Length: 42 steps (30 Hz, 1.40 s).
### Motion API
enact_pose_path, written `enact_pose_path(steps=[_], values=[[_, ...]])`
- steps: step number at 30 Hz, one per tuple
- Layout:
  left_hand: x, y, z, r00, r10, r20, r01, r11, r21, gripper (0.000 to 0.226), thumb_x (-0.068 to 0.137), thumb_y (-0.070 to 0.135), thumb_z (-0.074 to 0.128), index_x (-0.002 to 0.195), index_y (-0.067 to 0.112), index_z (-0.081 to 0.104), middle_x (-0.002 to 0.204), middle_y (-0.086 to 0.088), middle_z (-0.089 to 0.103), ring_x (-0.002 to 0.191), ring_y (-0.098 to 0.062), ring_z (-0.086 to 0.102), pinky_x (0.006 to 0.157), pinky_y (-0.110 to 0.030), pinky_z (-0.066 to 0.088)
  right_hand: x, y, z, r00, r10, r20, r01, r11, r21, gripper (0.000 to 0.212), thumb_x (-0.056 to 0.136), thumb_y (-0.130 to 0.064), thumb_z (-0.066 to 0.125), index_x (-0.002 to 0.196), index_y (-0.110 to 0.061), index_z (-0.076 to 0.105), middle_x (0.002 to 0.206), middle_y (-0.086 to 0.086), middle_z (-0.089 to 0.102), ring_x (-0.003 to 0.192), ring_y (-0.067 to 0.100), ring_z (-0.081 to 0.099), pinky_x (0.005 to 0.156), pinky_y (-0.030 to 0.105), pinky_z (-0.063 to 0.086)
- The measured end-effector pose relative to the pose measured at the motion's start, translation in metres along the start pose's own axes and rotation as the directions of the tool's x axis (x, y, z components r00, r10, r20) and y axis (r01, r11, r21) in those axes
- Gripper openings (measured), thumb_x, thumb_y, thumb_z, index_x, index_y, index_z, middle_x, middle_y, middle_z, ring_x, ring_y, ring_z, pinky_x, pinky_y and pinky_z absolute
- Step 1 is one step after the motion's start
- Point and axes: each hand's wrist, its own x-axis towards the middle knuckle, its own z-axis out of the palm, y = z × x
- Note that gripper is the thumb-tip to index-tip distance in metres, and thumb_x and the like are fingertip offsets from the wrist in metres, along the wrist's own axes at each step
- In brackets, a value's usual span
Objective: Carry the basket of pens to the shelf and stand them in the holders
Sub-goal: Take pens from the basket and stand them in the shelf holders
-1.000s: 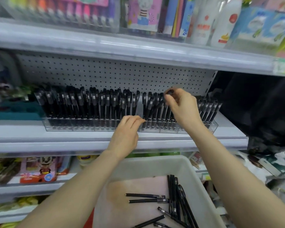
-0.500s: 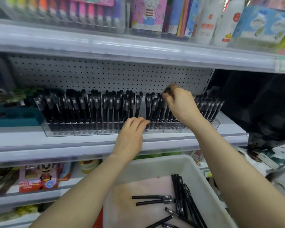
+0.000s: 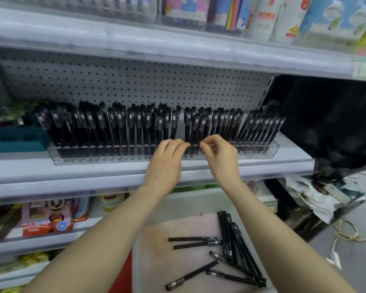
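- Your right hand (image 3: pixel 223 160) has its fingers (image 3: pixel 206 144) curled, with thumb and forefinger pinching low on the barrel of one of the slim black plastic pens (image 3: pixel 195 127) standing in the rack
- Your left hand (image 3: pixel 167 163) comes in from the other side, its bent fingertips (image 3: pixel 183 144) against the same cluster of barrels, just beside your right; whether they grip a pen or only touch it cannot be told
- Those pens are smooth, thin cylinders, caps up, each with a pale grey band near the top; most stand upright, and the rightmost group tilts to the right
- They fill the long, low clear acrylic holders (image 3: pixel 106 154), which are divided into small cells and set end to end in a row
- The holders sit on a glossy white metal shelf (image 3: pixel 72 176) backed by a white perforated panel (image 3: pixel 135 85)
- Below your forearms is the pale grey plastic basket (image 3: pixel 199 200), straight-walled, its floor tinged pink
- In it lie loose black pens (image 3: pixel 228 233), some side by side near the right wall, others crossed flat on the floor
- Left of the holders is a matt teal moulded tray (image 3: pixel 15 140); right of the shelf is crumpled glossy black plastic sheeting (image 3: pixel 330 123)
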Motion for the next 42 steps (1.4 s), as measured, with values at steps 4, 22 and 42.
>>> enact_pose_path(steps=[4,22,42], values=[[-0.001,0.003,-0.001,1.0,-0.019,0.012,0.019,1.0,0.02,0.059,0.081,-0.006,0.057,0.137,0.01,0.051,0.134,-0.003,0.052,0.123,-0.022,0.038,0.111,-0.039,0.038,-0.056,0.029,0.013,0.986,0.007,0.164,0.006,0.997,-0.075,0.011,0.09,-0.028,0.066,0.085,-0.019,0.067,0.073,-0.009,0.065,0.07,0.01,0.062,0.069,0.026,0.049],[-0.009,0.002,-0.002,0.995,0.08,-0.062,-0.082,0.996,-0.028,0.056,0.08,-0.014,0.052,0.134,0.003,0.053,0.133,-0.011,0.053,0.124,-0.029,0.043,0.108,-0.043,0.041,-0.118,0.079,0.038,0.528,0.232,0.817,0.324,0.834,-0.447,0.024,0.083,-0.007,0.061,0.103,-0.013,0.073,0.11,0.011,0.067,0.102,0.031,0.062,0.088,0.031,0.05],[-0.035,0.043,0.013,0.996,0.069,0.048,-0.056,0.968,-0.245,0.014,0.096,0.025,0.059,0.105,0.018,0.067,0.091,0.002,0.069,0.082,-0.023,0.06,0.068,-0.035,0.048,-0.056,0.026,-0.034,0.88,0.334,0.337,-0.475,0.632,0.613,0.009,0.084,-0.001,0.072,0.086,-0.001,0.063,0.072,0.015,0.069,0.063,0.019,0.064,0.069,0.028,0.056]])
